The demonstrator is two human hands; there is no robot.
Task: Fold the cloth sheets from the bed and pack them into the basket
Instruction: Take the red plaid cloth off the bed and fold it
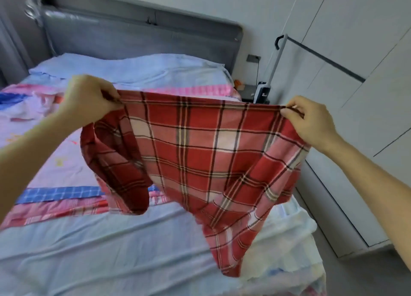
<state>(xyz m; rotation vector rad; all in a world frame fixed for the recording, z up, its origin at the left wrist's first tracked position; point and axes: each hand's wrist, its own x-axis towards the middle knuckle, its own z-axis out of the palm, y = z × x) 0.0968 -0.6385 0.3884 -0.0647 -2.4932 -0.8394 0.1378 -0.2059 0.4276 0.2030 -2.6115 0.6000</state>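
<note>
Above the bed (133, 240), in the head view, one red plaid cloth sheet with white and dark stripes (195, 153) hangs stretched between the two hands, its top edge running from the left hand (91, 98) across to the right hand (311, 120). Below that edge the cloth droops freely: the left side curls under into a loose fold, and the lower right part tapers to a corner hanging near the bed's front right edge. Whether that corner touches the bedding cannot be told.

One cloth is held. On the bed lie one pale blue flat sheet (100, 251), one pink and lilac quilt with blue and red checked bands (51, 162), and one pale blue pillow (138, 69) against the grey padded headboard (142, 38).

The left hand pinches the cloth's upper left corner, fingers curled tightly over the fabric. The right hand pinches the upper right corner between thumb and curled fingers.
</note>
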